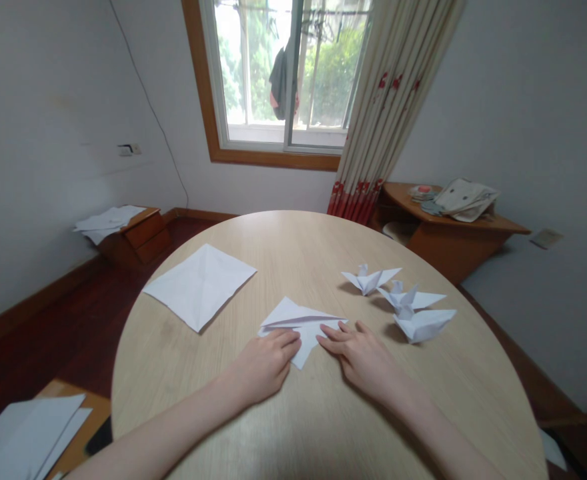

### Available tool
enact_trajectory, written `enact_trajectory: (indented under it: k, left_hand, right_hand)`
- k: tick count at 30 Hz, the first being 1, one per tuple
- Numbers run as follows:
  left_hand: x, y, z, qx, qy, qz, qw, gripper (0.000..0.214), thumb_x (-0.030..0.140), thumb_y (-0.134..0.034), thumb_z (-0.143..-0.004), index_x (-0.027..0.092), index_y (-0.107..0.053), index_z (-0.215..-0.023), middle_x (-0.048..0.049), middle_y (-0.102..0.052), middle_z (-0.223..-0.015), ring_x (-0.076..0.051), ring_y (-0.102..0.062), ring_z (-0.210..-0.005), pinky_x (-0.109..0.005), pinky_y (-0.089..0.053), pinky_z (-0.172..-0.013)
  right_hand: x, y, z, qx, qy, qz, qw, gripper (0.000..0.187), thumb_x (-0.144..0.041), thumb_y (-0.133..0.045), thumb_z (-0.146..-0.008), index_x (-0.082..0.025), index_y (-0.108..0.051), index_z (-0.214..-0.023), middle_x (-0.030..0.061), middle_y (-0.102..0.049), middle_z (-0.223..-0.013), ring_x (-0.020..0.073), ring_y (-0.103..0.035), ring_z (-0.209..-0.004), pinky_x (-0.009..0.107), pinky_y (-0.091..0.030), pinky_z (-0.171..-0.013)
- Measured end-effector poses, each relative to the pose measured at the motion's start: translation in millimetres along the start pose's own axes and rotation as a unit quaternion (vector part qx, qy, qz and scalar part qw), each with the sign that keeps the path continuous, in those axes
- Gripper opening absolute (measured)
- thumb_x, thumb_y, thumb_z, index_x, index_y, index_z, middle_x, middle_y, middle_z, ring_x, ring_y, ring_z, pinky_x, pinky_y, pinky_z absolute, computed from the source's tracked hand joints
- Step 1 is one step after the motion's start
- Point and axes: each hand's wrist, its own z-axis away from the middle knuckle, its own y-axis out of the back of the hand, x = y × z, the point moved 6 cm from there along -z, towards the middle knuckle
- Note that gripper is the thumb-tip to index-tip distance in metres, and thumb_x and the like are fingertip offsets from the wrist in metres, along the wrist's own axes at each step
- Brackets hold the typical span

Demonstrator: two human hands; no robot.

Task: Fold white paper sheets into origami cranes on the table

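Note:
A partly folded sheet of white paper [301, 315] lies on the round table in front of me, with a raised flap across its middle and a point towards me. My left hand [272, 360] is on its left side, fingers together and bent over the near edge; the thumb is hidden. On the right corner rests my right hand [361, 350], its fingers apart and stretched out on the paper. Three white paper cranes [423, 325] stand to the right, close together, with wings spread.
A creased square paper sheet [201, 287] lies at the left of the round table [293, 240]. More white sheets [28, 437] are stacked low at the left. Behind are a small drawer cabinet [146, 237], a window, a curtain [388, 100] and a corner desk [453, 240] with a bag.

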Motion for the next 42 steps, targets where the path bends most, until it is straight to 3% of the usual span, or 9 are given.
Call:
enact_trajectory:
  k: [5, 10, 18, 26, 34, 38, 42]
  left_hand:
    - [1, 2.2, -1, 0.007, -0.013, -0.006, 1.0, 0.039, 0.007, -0.047, -0.082, 0.014, -0.059, -0.118, -0.0106, -0.062, -0.125, -0.026, -0.058, -0.112, -0.039, -0.053, -0.089]
    - [0, 4.6, -1, 0.013, -0.021, -0.02, 0.999, 0.03, 0.01, -0.049, -0.083, 0.012, -0.062, -0.11, -0.0109, -0.065, -0.117, -0.027, -0.059, -0.107, -0.039, -0.052, -0.087]
    - [-1, 6.6, -1, 0.032, -0.021, -0.058, 0.998, 0.016, 0.016, -0.048, -0.089, 0.016, -0.064, -0.092, -0.0064, -0.068, -0.09, -0.024, -0.062, -0.086, -0.036, -0.05, -0.076]
    - [-6, 3.8, 1, 0.062, -0.03, -0.068, 0.995, 0.016, 0.011, -0.046, -0.091, 0.018, -0.06, -0.091, -0.004, -0.067, -0.08, -0.019, -0.064, -0.074, -0.028, -0.048, -0.067]
    - [0, 5.0, 4, 0.077, -0.076, -0.119, 0.987, 0.018, 0.011, -0.043, -0.094, 0.017, -0.058, -0.086, -0.0026, -0.063, -0.077, -0.018, -0.059, -0.068, -0.028, -0.044, -0.061]
    - [4, 6.2, 3, 0.096, -0.102, -0.154, 0.978, 0.017, 0.011, -0.046, -0.093, 0.017, -0.056, -0.081, -0.0043, -0.06, -0.08, -0.02, -0.055, -0.074, -0.031, -0.044, -0.066]
    - [4, 9.8, 2, 0.132, -0.084, -0.144, 0.977, 0.018, 0.009, -0.043, -0.092, 0.017, -0.054, -0.081, -0.0066, -0.058, -0.086, -0.021, -0.054, -0.078, -0.033, -0.044, -0.068]
  right_hand:
    - [3, 3, 1, 0.032, 0.008, 0.005, 0.999, 0.052, 0.001, -0.044, -0.08, -0.024, -0.066, -0.12, 0.0076, -0.062, -0.128, 0.0308, -0.059, -0.115, 0.054, -0.043, -0.098]
    - [-10, 5, 1, 0.048, 0.047, 0.027, 0.997, 0.049, 0.0, -0.045, -0.077, -0.018, -0.066, -0.117, 0.0103, -0.066, -0.123, 0.0261, -0.06, -0.113, 0.044, -0.043, -0.099]
    - [-26, 1, 2, 0.09, 0.077, 0.036, 0.992, 0.037, -0.001, -0.048, -0.074, -0.014, -0.067, -0.104, 0.0133, -0.071, -0.106, 0.0256, -0.064, -0.097, 0.04, -0.044, -0.091]
    - [-29, -10, 1, 0.136, 0.117, 0.023, 0.983, 0.046, 0.002, -0.043, -0.072, -0.01, -0.063, -0.112, 0.0153, -0.067, -0.117, 0.0248, -0.062, -0.109, 0.036, -0.045, -0.091]
    - [-33, -2, 2, 0.145, 0.108, 0.035, 0.983, 0.026, 0.0, -0.045, -0.08, -0.017, -0.061, -0.091, 0.0054, -0.069, -0.082, 0.0201, -0.062, -0.075, 0.031, -0.04, -0.071]
    - [-32, 0, 0, 0.16, 0.131, 0.044, 0.977, 0.022, 0.0, -0.045, -0.083, -0.018, -0.058, -0.084, 0.0042, -0.066, -0.079, 0.0195, -0.056, -0.074, 0.03, -0.035, -0.069]
    - [-31, 3, -3, 0.163, 0.149, 0.032, 0.975, 0.021, -0.001, -0.044, -0.085, -0.018, -0.056, -0.083, 0.0045, -0.063, -0.082, 0.0202, -0.052, -0.078, 0.03, -0.034, -0.069]
